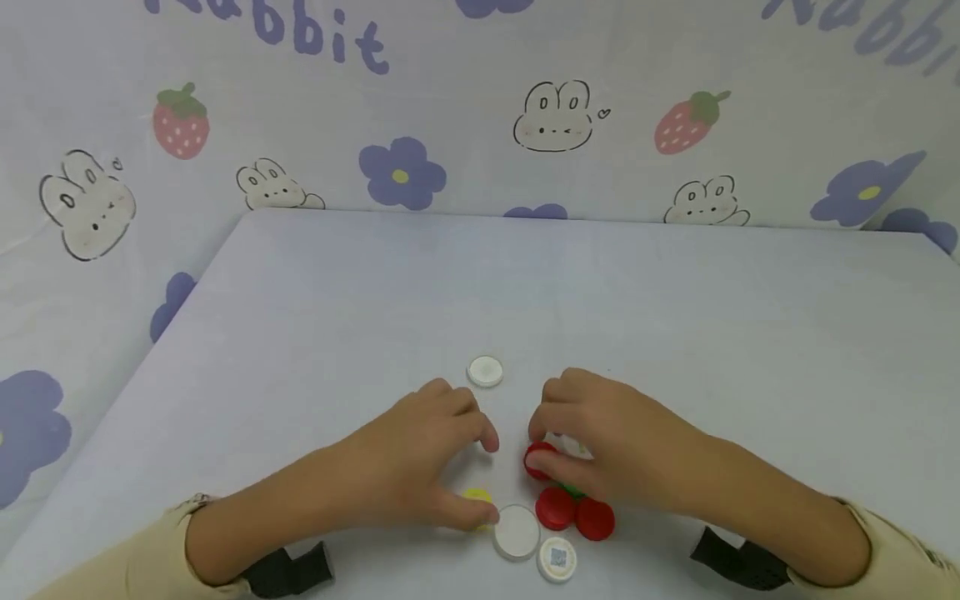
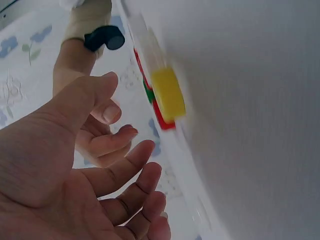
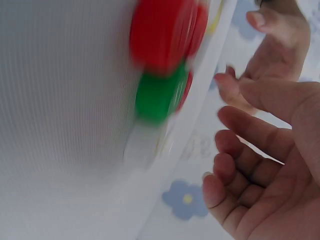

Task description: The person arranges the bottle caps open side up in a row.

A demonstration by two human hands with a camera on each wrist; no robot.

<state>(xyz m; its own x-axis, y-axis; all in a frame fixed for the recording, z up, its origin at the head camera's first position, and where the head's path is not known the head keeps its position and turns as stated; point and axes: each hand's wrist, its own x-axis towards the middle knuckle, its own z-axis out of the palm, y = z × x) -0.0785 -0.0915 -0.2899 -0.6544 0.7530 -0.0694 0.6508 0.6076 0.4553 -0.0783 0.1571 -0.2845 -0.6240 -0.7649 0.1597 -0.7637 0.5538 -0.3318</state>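
Observation:
My left hand (image 1: 412,458) hovers with fingers loosely bent and nothing in them. Its thumb overlaps a yellow bottle cap (image 1: 477,497) in the head view, beside a larger white cap (image 1: 517,533). Over the right part of the group, my right hand (image 1: 622,442) is held with relaxed fingers; the right wrist view shows no cap in its grasp. Under its thumb in the head view lies a red cap (image 1: 537,463). Two more red caps (image 1: 555,508) sit closer to me, next to a green cap (image 3: 159,97) mostly hidden by that hand.
A white cap with a printed square code (image 1: 557,560) lies nearest me. Another white cap (image 1: 485,372) sits apart, beyond the hands. The white tabletop (image 1: 360,317) ends at a patterned cloth (image 1: 465,108) behind it. Each wrist wears a black camera mount (image 1: 292,572).

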